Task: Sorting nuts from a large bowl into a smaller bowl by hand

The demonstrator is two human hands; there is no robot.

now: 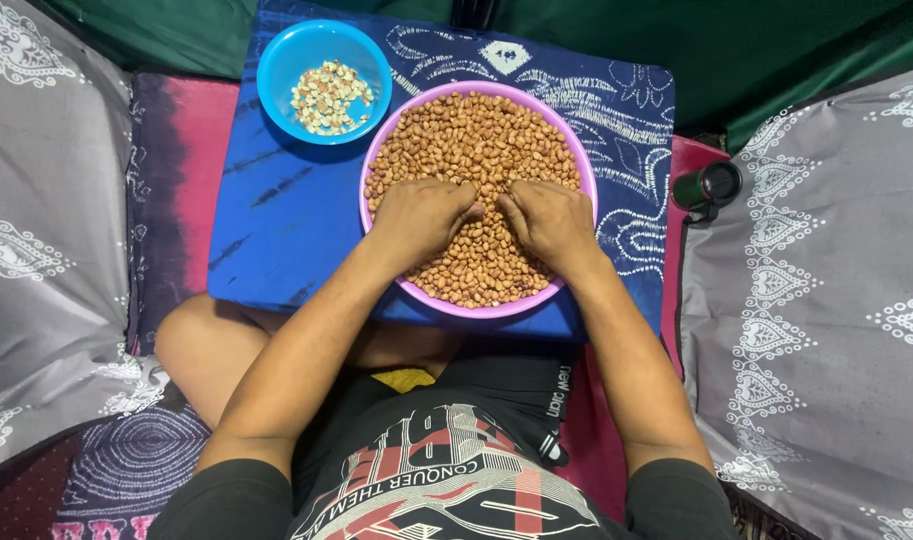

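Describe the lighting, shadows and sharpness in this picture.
Head view: bright, even light from above; the blue bowl casts a soft shadow toward the lower left on the cloth; the peanuts in the pink bowl and both hands, left and right, are sharp; corners fall darker.

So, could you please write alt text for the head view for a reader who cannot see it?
A seated person's left hand and right hand rest curled in a pink bowl full of brown peanuts. Beside it on a blue patterned cloth stands a smaller blue bowl of pale peanuts.
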